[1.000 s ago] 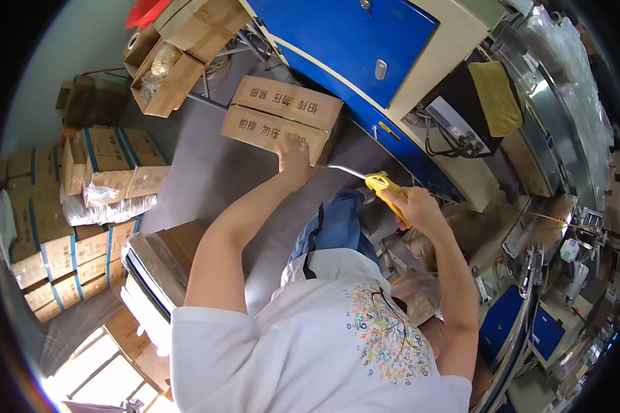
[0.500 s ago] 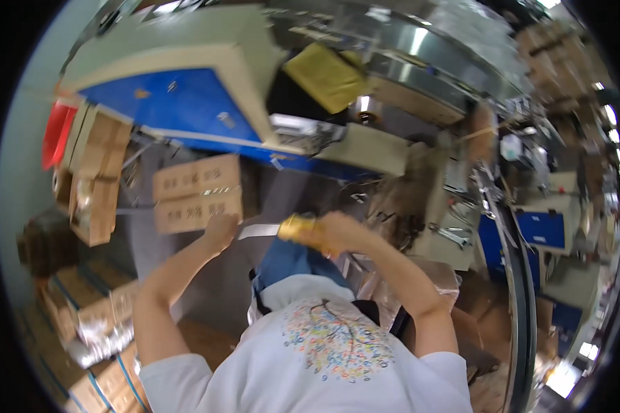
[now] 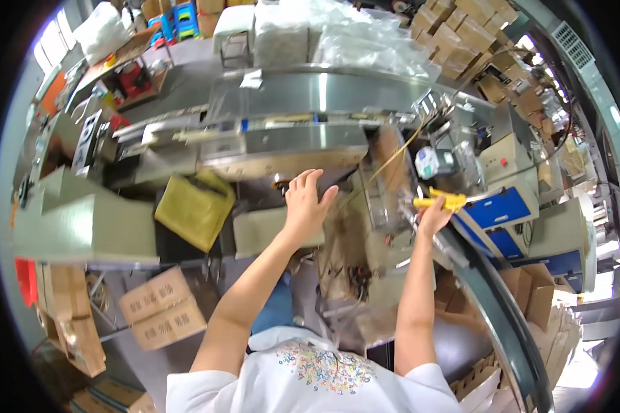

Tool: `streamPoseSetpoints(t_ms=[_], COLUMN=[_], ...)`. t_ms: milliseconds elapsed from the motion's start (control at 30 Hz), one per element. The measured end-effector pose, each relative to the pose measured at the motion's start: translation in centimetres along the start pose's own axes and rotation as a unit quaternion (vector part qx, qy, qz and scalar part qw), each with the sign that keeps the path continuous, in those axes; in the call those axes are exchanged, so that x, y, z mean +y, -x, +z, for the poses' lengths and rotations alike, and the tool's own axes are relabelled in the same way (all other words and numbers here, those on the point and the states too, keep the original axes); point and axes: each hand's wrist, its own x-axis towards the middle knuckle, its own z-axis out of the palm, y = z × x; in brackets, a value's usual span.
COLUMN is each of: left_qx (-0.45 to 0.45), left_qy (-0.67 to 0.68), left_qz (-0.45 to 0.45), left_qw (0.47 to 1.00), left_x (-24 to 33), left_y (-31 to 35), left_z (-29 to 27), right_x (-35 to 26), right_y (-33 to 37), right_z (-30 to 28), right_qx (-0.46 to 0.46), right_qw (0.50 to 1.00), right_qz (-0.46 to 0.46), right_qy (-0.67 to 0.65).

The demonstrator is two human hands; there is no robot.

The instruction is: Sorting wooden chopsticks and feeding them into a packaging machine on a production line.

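My right hand [image 3: 434, 219] is closed around a yellow hand tool [image 3: 444, 199] that looks like a tape dispenser. It is raised at the right, over the dark rail of the bench and near a blue-fronted cabinet [image 3: 492, 208]. My left hand [image 3: 306, 203] reaches forward in the middle, its fingers stretched out and the thumb apart, with nothing in them. Beneath it lies a pale grey-beige machine cover [image 3: 265, 230]. Left of that hand, a yellow-green folder-like sheet [image 3: 196, 210] rests on a dark surface.
A printed cardboard box [image 3: 162, 310] stands at the lower left, beside open cartons [image 3: 69, 310]. A long metal machine [image 3: 289, 141] runs across the front. Plastic-wrapped stacks [image 3: 365, 41] are behind it. The dark curved rail [image 3: 492, 296] borders my right side.
My view has turned right and lifted. The pale strip that ran between my hands no longer shows. My hands have moved apart and forward; the left has opened, the right still grips the yellow tool.
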Motion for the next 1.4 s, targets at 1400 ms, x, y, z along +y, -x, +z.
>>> streamPoseSetpoints(t_ms=[1400], left_qx=[0.041], left_qy=[-0.465], left_qz=[0.123], left_qw=[0.876], left_x=[-20.5], left_y=[-21.0], left_z=[17.6], right_x=[5.3], right_y=[25.0], right_z=[-24.3], right_qx=[0.176], right_qw=[0.937], right_qz=[0.199], right_qy=[0.226])
